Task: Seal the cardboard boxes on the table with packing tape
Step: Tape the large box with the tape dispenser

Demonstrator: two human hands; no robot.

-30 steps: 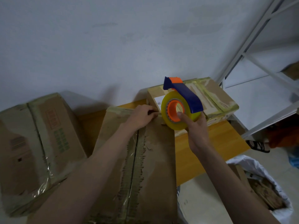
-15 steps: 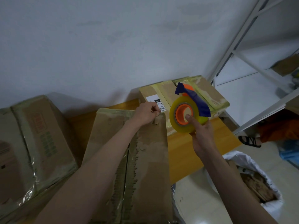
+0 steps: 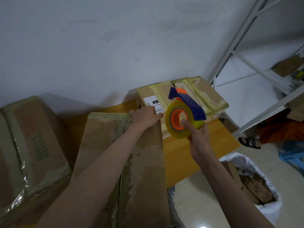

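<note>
My left arm reaches forward, its hand knuckles up with fingers curled over the far edge of the box. My right arm is raised beside it, its hand gripping the tape roll, thumb pressed into the orange core.

A white metal shelving rack is seen at the right against a pale wall. On the tiled floor below it, a white sack filled with cardboard scraps is set near a black sandal, a blue stool and orange fabric.
</note>
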